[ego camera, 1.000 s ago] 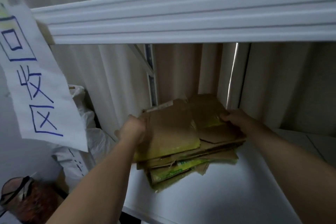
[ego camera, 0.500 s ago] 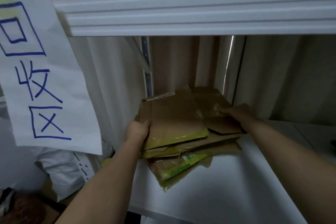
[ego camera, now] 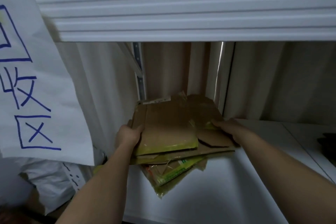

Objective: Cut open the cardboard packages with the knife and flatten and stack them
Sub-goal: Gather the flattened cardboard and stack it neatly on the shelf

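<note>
Slippage looks likeliest: left hand and right hand clamp only the upper flattened cardboard, so skewed sheets beneath them could slide off the shelf.

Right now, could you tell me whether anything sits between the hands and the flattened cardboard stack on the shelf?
Nothing visible does. The left hand grips the stack's left edge and the right hand presses its right side, on the white shelf.
</note>
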